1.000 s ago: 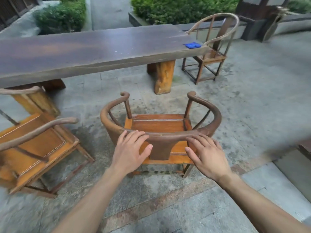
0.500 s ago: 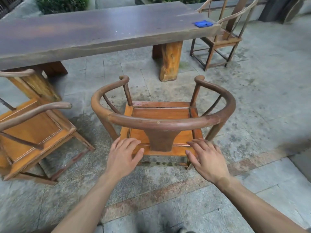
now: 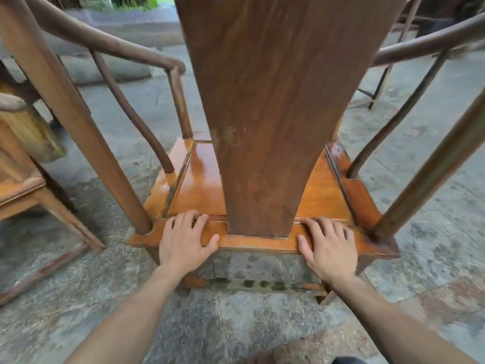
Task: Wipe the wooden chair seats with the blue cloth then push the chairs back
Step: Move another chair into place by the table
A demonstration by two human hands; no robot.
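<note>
I am low and close behind a wooden armchair; its broad back splat [image 3: 267, 114] fills the middle of the view. The orange seat [image 3: 199, 185] shows on both sides of the splat. My left hand [image 3: 183, 240] lies on the seat's rear rail left of the splat, fingers over the top, thumb at the rail's back edge. My right hand [image 3: 328, 245] lies the same way on the rail right of the splat. The blue cloth is out of view.
A second wooden chair [image 3: 23, 185] stands close on the left, its leg and stretcher near my left arm. A third chair's thin legs [image 3: 378, 85] show far right. A table's log leg [image 3: 31, 137] stands at the left. Stone paving runs all around.
My head has dropped far down and closer to the chair. Both hands went from the curved top rail down to the seat's rear rail. The table top and blue cloth left the view.
</note>
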